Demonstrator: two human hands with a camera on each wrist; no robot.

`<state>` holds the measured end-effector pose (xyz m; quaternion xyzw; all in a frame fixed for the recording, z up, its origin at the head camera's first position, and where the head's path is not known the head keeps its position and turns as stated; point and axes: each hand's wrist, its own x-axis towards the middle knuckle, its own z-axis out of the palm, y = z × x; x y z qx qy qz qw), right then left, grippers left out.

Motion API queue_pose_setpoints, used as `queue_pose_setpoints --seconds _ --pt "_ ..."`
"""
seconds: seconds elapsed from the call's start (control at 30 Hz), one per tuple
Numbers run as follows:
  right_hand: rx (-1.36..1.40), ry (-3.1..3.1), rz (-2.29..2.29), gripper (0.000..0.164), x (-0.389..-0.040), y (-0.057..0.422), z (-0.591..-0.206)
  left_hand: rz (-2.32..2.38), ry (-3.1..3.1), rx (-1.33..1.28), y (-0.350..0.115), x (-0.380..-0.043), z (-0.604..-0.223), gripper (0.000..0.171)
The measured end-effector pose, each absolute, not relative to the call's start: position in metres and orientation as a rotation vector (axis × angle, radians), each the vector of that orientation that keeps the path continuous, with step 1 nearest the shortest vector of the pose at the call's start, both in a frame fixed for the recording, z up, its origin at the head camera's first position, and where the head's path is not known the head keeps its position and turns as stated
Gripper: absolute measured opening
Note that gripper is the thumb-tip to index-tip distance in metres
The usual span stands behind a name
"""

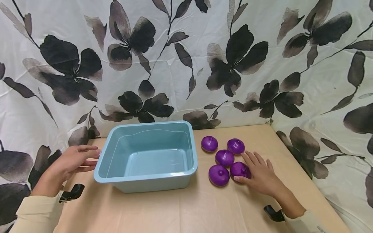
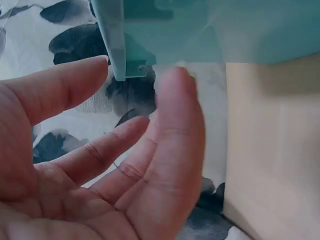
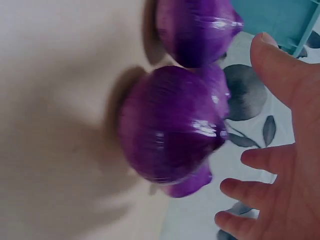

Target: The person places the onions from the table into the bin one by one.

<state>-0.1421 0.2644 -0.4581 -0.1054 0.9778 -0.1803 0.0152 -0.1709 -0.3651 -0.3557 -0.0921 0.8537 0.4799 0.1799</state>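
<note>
A light blue plastic tub (image 1: 145, 177) stands on the table, with only its bare floor showing inside. My left hand (image 1: 74, 160) is beside its left rim, fingers spread and fingertips right at the edge; the left wrist view shows nothing in the palm. Several glossy purple onions (image 1: 219, 175) sit in a cluster to the right of the tub. Over the rightmost front onion (image 1: 240, 169) my right hand (image 1: 263, 176) reaches with thumb and fingers apart. In the right wrist view that onion (image 3: 170, 125) lies in front of the uncurled fingers.
The tan tabletop (image 1: 180, 210) extends in front of the tub and around the onions. A white cloth (image 1: 186, 64) with dark flowers hangs behind the table and along its right side. Each wrist carries a small black camera (image 1: 274, 213).
</note>
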Motion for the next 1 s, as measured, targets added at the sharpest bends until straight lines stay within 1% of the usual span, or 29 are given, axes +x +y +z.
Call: queue_pose_setpoints --seconds 0.13,0.2,0.3,0.33,0.37,0.43,0.5,0.7,0.87,1.0 --pt "-0.343 3.048 -0.61 0.105 -0.141 0.267 -0.469 1.524 2.269 -0.313 -0.372 -0.173 -0.36 0.066" --pt "-0.36 3.054 -0.635 0.104 -0.14 0.268 -0.474 1.587 2.213 -0.335 -0.374 -0.174 -0.361 0.051" --pt "-0.393 3.055 -0.686 0.103 -0.139 0.27 -0.482 1.664 2.14 -0.328 -0.375 -0.174 -0.363 0.019" --pt "-0.399 3.052 -0.705 0.103 -0.139 0.27 -0.484 1.683 2.122 -0.326 -0.375 -0.174 -0.363 0.011" --pt "-0.406 3.046 -0.727 0.103 -0.138 0.271 -0.486 1.706 2.099 -0.318 -0.374 -0.175 -0.364 0.01" --pt "-0.416 3.037 -0.766 0.103 -0.138 0.273 -0.491 1.737 2.065 -0.291 -0.373 -0.175 -0.365 0.018" --pt "-0.414 3.02 -0.82 0.104 -0.139 0.274 -0.495 1.749 2.056 -0.267 -0.37 -0.176 -0.365 0.021" --pt "-0.394 2.966 -0.998 0.106 -0.141 0.279 -0.509 1.745 2.076 -0.254 -0.366 -0.176 -0.363 0.02" --pt "-0.366 2.968 -1.086 0.108 -0.139 0.282 -0.515 1.779 2.046 -0.243 -0.368 -0.175 -0.367 0.023" --pt "-0.282 2.956 -1.138 0.102 -0.14 0.285 -0.519 1.817 2.021 -0.229 -0.368 -0.175 -0.369 0.024"
